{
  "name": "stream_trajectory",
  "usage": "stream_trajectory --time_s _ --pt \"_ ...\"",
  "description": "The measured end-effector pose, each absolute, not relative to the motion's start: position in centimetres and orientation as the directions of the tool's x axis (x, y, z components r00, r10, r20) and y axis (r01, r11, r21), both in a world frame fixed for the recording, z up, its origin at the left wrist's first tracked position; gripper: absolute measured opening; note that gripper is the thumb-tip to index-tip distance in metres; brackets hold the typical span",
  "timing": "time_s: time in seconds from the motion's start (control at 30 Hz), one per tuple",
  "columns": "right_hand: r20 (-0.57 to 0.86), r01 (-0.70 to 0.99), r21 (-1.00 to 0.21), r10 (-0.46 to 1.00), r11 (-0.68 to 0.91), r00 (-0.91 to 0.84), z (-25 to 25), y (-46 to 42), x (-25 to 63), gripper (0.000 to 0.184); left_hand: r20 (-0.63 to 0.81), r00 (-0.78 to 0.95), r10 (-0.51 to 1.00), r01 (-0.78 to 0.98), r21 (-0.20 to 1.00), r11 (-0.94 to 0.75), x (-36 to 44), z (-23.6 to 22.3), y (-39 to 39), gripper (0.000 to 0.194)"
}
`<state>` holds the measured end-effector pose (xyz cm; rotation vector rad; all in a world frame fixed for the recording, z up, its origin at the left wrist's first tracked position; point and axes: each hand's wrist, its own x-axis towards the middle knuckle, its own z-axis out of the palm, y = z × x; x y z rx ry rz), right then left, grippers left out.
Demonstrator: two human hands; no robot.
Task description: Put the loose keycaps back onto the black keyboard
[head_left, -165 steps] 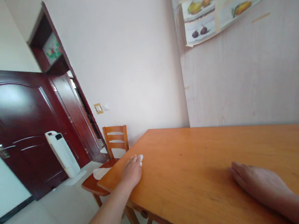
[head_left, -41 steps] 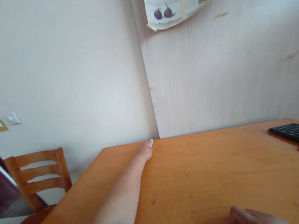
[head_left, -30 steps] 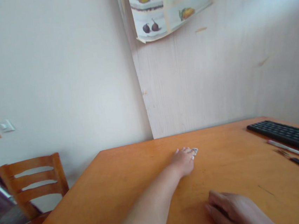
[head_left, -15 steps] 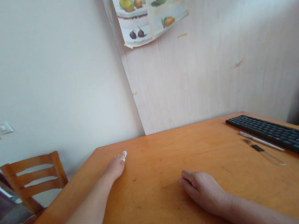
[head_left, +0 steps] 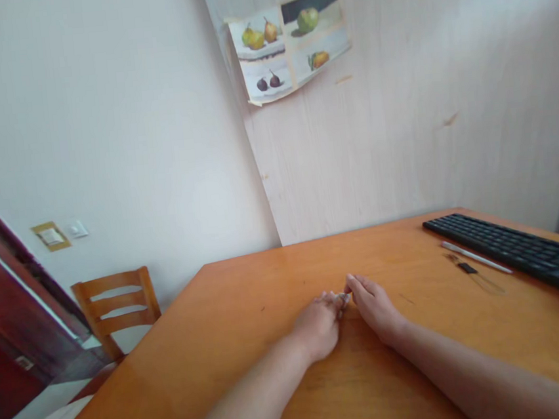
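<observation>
My left hand [head_left: 319, 324] is closed around a small white object [head_left: 343, 297], its fingers curled over most of it. What kind of thing this is cannot be made out. Right beside it, my right hand [head_left: 374, 306] has its thumb and fingers drawn together at the object's right end. Both hands rest low over the middle of the wooden table [head_left: 248, 291], fingertips almost meeting.
On the table's right lie a black keyboard [head_left: 505, 250], a slim white pen-like stick [head_left: 476, 258] and a small black piece with a thin cord [head_left: 467, 268]. A wooden chair [head_left: 120, 304] stands left of the table. Fruit pictures [head_left: 293, 43] hang on the wall panel behind.
My left hand has moved right from the table's far left with the white object in it. My right hand has shifted slightly forward to meet it. The view has turned a little left.
</observation>
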<state>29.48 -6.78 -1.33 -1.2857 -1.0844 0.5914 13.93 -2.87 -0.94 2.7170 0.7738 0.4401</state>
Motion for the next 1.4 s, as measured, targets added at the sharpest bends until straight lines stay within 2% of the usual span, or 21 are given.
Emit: stream_trajectory --time_s 0.1,0.23,0.4,0.57,0.73,0.93,1.03,1.1,1.17,1.27,1.33,1.4 --pt "0.304 0.197 -0.951 0.842 0.239 0.446 -1.3 -6.9 29.8 0.044 0.177 0.779 0.602 0.544 0.287 -0.788 10.6 -0.6 -3.3 0.046" --pt "0.322 0.223 -0.944 0.813 0.241 0.485 -1.4 -6.5 30.9 0.045 0.125 0.514 0.849 0.807 0.265 -0.527 3.0 0.2 -0.4 0.049" --pt "0.314 0.233 -0.947 0.781 0.22 0.54 -1.2 -5.8 32.3 0.046 0.115 0.382 0.917 0.877 0.267 -0.398 -2.8 1.0 1.2 0.055" --pt "0.313 0.263 -0.943 0.802 0.201 0.508 -1.1 -5.5 32.0 0.048 0.102 0.471 0.876 0.828 0.291 -0.479 -0.8 0.6 -3.1 0.052" --pt "0.324 0.266 -0.939 0.821 0.219 0.469 -0.6 -5.8 30.9 0.053 0.135 0.644 0.753 0.673 0.369 -0.641 3.4 0.4 -9.9 0.048" --pt "0.355 0.24 -0.932 0.821 0.273 0.446 0.0 -7.1 30.7 0.052 0.156 0.784 0.601 0.523 0.355 -0.775 7.8 0.6 -14.9 0.05" --pt "0.331 0.196 -0.94 0.885 0.279 0.328 0.4 -8.2 30.4 0.047 0.167 0.761 0.626 0.515 0.432 -0.741 8.6 0.6 -15.7 0.055" --pt "0.336 0.201 -0.934 0.919 0.296 0.205 0.9 -9.2 29.8 0.041 0.171 0.703 0.691 0.515 0.547 -0.66 8.4 0.5 -15.6 0.062" --pt "0.377 0.275 -0.896 0.924 0.348 0.06 1.7 -10.4 28.9 0.036 0.196 0.61 0.767 0.481 0.678 -0.556 8.0 0.4 -15.2 0.065" --pt "0.421 0.453 -0.745 0.872 0.49 -0.25 3.1 -12.7 27.2 0.031 0.241 0.383 0.892 0.395 0.83 -0.394 7.3 0.3 -14.3 0.064" --pt "0.375 0.515 -0.613 0.794 0.6 -0.479 3.9 -14.5 26.2 0.03 0.242 0.254 0.936 0.354 0.878 -0.323 7.2 0.1 -13.9 0.065" --pt "0.298 0.53 -0.51 0.717 0.678 -0.63 4.2 -16.3 25.6 0.032 0.244 0.202 0.948 0.351 0.886 -0.303 7.2 -0.1 -13.7 0.065"
